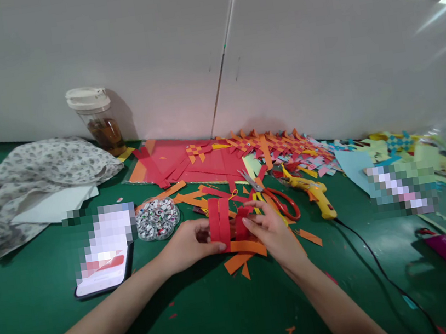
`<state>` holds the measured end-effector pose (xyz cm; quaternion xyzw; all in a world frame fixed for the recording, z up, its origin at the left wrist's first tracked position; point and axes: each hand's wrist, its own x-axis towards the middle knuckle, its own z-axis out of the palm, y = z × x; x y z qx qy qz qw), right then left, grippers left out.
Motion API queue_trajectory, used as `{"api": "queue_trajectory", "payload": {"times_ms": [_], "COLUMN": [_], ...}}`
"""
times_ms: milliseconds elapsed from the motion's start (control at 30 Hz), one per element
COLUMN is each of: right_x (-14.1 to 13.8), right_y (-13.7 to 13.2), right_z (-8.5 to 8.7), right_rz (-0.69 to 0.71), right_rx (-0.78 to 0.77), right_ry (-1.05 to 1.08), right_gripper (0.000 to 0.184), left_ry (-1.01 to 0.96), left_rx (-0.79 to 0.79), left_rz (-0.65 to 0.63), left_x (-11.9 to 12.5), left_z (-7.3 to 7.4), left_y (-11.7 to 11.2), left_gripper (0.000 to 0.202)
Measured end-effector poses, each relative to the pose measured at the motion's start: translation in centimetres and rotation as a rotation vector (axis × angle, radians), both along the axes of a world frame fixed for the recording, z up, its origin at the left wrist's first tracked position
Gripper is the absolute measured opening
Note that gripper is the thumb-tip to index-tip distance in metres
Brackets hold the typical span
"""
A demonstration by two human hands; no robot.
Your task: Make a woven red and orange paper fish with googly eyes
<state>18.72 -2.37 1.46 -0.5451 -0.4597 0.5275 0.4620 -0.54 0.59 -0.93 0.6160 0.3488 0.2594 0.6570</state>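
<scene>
"Red paper strips (214, 220), head view: count?"

"Two, upright side by side, pinched between thumb and fingers of my left hand (192, 244). Plus one curled red strip (241, 226), pinched in my right hand (271, 232). One orange strip (248, 248) along their bottom edge. All mid-table, before me."

"Hands?"

"Two, apart, just beside each other, both clamped on paper."

"Tools?"

"One pair of scissors (267, 190) just beyond my right hand; one yellow glue gun (314, 193) to its right, one black cord."

"Others?"

"One dish of googly eyes (158, 218) near my left hand; one phone (108, 249) further left; one lidded cup (99, 123) by the wall. Woven paper pieces (295, 148) behind: overlapping, can't count."
</scene>
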Motion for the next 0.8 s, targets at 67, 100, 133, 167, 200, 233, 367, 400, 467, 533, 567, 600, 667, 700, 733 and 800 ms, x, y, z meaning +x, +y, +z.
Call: {"api": "queue_trajectory", "payload": {"times_ms": [67, 100, 133, 167, 200, 233, 367, 400, 467, 533, 567, 600, 667, 700, 733, 800], "right_x": [-0.08, -0.09, -0.09, -0.07, -0.04, 0.0, 0.14, 0.17, 0.23, 0.26, 0.26, 0.24, 0.16, 0.09, 0.01, -0.16], "right_y": [-0.03, -0.02, -0.02, 0.0, 0.01, 0.01, -0.01, -0.01, 0.0, 0.02, 0.03, 0.03, -0.01, -0.05, -0.09, -0.16], "right_z": [0.04, 0.03, 0.01, -0.01, -0.02, -0.02, 0.1, 0.12, 0.13, 0.13, 0.14, 0.18, 0.32, 0.42, 0.52, 0.71], "right_rz": [-0.024, -0.029, -0.029, -0.027, -0.018, -0.006, 0.066, 0.077, 0.083, 0.087, 0.089, 0.093, 0.096, 0.086, 0.066, 0.007], "right_rx": [0.004, 0.008, 0.013, 0.021, 0.029, 0.04, 0.088, 0.096, 0.107, 0.111, 0.11, 0.106, 0.092, 0.084, 0.075, 0.057], "right_ry": [0.046, 0.047, 0.033, 0.008, -0.019, -0.046, -0.147, -0.16, -0.168, -0.165, -0.165, -0.165, -0.151, -0.139, -0.124, -0.098], "right_gripper": [0.04, 0.041, 0.04, 0.04, 0.038, 0.035, 0.025, 0.024, 0.025, 0.029, 0.032, 0.035, 0.038, 0.038, 0.039, 0.044], "left_ry": [0.0, 0.0, -0.002, -0.003, -0.003, -0.003, -0.009, -0.014, -0.024, -0.032, -0.034, -0.036, -0.035, -0.031, -0.026, -0.018], "left_rx": [0.002, 0.0, -0.002, -0.006, -0.009, -0.01, -0.005, -0.005, -0.006, -0.005, -0.003, -0.002, -0.003, -0.004, -0.005, -0.01], "left_rz": [0.0, -0.001, -0.003, -0.004, -0.005, -0.005, -0.012, -0.013, -0.015, -0.018, -0.021, -0.022, -0.021, -0.021, -0.02, -0.016], "left_x": [0.0, 0.0, 0.0, -0.01, -0.02, -0.03, -0.06, -0.06, -0.04, -0.02, -0.02, -0.02, -0.02, -0.03, -0.03, -0.03], "left_z": [-0.03, -0.04, -0.05, -0.06, -0.07, -0.09, -0.17, -0.2, -0.23, -0.23, -0.22, -0.2, -0.16, -0.14, -0.13, -0.13], "left_y": [0.0, -0.01, -0.01, -0.01, 0.0, 0.01, 0.09, 0.11, 0.11, 0.08, 0.06, 0.05, 0.02, 0.02, 0.03, 0.05], "left_gripper": [0.031, 0.031, 0.03, 0.03, 0.029, 0.029, 0.031, 0.031, 0.031, 0.031, 0.031, 0.031, 0.031, 0.032, 0.032, 0.034]}}
